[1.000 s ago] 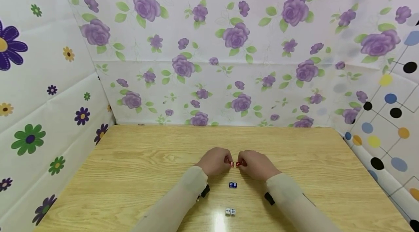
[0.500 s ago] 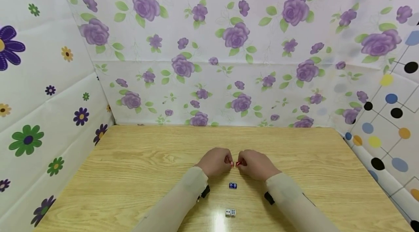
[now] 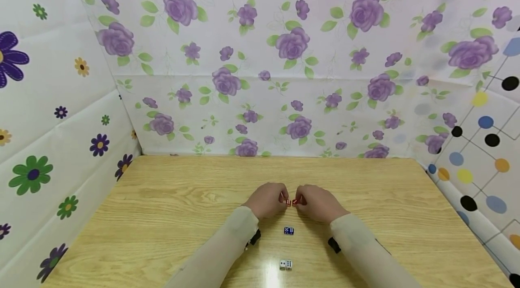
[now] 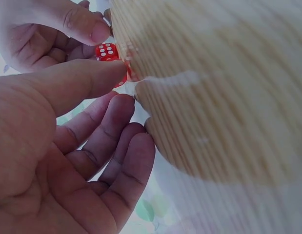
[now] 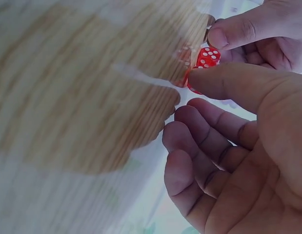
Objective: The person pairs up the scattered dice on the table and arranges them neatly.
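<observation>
My left hand [image 3: 268, 199] pinches a red die [image 3: 288, 202] between thumb and fingertip, just above or on the wooden table. Facing it, my right hand [image 3: 318, 202] pinches another red die [image 3: 294, 202]. Only a narrow gap shows between these dice in the head view. In the left wrist view, the right hand's die [image 4: 108, 50] shows six white dots, while the left thumb [image 4: 99, 80] covers most of its own die. The right wrist view shows the left hand's die [image 5: 209, 56] beyond the right thumb [image 5: 224, 80]. The remaining fingers of both hands are loosely bent.
Two blue dice [image 3: 289, 230] sit side by side on the wooden table [image 3: 183, 216], nearer than the hands. Closer still is a pair of white dice [image 3: 285, 264]. Flowered sheeting [image 3: 260, 98] stands behind the table, with patterned sheets at both sides.
Both hands keep their pinch on the red dice and stay almost in place. The head view has shifted very slightly.
</observation>
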Demonstrator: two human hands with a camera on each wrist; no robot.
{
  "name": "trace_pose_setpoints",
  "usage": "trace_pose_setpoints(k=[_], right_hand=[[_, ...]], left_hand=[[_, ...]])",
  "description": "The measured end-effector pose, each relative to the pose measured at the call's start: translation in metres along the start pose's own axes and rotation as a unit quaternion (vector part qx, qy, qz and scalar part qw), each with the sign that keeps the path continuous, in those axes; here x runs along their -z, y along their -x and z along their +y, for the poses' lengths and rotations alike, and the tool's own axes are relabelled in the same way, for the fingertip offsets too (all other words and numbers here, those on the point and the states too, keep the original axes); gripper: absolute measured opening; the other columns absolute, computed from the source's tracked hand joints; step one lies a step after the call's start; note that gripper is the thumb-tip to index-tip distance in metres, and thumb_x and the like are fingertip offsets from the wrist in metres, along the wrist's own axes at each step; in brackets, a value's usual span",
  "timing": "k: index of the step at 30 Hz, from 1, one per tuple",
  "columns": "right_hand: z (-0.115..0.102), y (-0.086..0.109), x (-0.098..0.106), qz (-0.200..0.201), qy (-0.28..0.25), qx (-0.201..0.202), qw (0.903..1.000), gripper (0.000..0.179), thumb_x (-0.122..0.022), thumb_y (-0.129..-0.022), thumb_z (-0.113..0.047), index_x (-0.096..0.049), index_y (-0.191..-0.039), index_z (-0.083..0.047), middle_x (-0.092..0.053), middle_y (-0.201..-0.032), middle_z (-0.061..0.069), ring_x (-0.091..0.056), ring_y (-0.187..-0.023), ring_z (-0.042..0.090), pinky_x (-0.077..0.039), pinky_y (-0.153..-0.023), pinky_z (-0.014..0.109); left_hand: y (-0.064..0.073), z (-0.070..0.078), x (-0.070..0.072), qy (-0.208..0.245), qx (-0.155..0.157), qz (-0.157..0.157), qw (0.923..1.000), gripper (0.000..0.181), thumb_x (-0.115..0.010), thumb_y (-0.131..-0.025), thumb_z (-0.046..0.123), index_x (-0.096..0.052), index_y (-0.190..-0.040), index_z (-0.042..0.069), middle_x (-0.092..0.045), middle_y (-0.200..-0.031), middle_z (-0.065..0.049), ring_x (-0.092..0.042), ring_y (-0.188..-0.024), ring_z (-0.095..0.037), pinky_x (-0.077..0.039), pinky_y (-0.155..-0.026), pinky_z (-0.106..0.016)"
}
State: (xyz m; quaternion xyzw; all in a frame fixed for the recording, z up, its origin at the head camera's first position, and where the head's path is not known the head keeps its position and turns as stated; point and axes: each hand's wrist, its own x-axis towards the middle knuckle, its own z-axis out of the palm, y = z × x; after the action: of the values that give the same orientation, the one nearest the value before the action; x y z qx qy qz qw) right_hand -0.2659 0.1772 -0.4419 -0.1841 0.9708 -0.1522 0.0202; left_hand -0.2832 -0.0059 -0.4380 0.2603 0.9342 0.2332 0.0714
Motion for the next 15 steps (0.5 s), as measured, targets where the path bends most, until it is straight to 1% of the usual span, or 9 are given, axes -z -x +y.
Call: trace_pose_setpoints(k=[3,7,15], right_hand=[[0.0000,0.0002,-0.0009,0.004,0.000,0.005,1.0000,0.008,-0.071,-0.085,-0.021,-0.064,-0.086,-0.018,-0.055,-0.075,-0.009,-0.049,-0.066,0.009,-0.044,-0.061,0.030],[-0.0006,0.0000,-0.0034,0.008,-0.001,0.013,0.9999,0.008,-0.070,-0.085,-0.020,-0.063,-0.083,-0.020,-0.055,-0.074,-0.010,-0.049,-0.066,0.008,-0.043,-0.061,0.030],[-0.0022,-0.0005,-0.0048,0.010,-0.001,0.015,0.9998,0.009,-0.070,-0.086,-0.021,-0.062,-0.081,-0.021,-0.055,-0.075,-0.010,-0.050,-0.066,0.008,-0.044,-0.062,0.030]], left_hand=[[-0.0001,0.0001,-0.0007,0.003,0.001,-0.001,1.0000,0.015,-0.071,-0.084,0.017,-0.065,-0.098,0.013,-0.056,-0.075,0.011,-0.052,-0.067,-0.007,-0.045,-0.067,-0.024],[-0.0008,-0.0005,-0.0026,0.003,-0.003,0.002,1.0000,0.010,-0.070,-0.084,0.016,-0.066,-0.094,0.014,-0.057,-0.074,0.011,-0.052,-0.065,-0.007,-0.045,-0.065,-0.023],[-0.0014,-0.0003,-0.0035,-0.007,-0.010,0.006,0.9999,0.009,-0.070,-0.083,0.014,-0.067,-0.091,0.014,-0.059,-0.075,0.011,-0.052,-0.066,-0.006,-0.046,-0.067,-0.023]])
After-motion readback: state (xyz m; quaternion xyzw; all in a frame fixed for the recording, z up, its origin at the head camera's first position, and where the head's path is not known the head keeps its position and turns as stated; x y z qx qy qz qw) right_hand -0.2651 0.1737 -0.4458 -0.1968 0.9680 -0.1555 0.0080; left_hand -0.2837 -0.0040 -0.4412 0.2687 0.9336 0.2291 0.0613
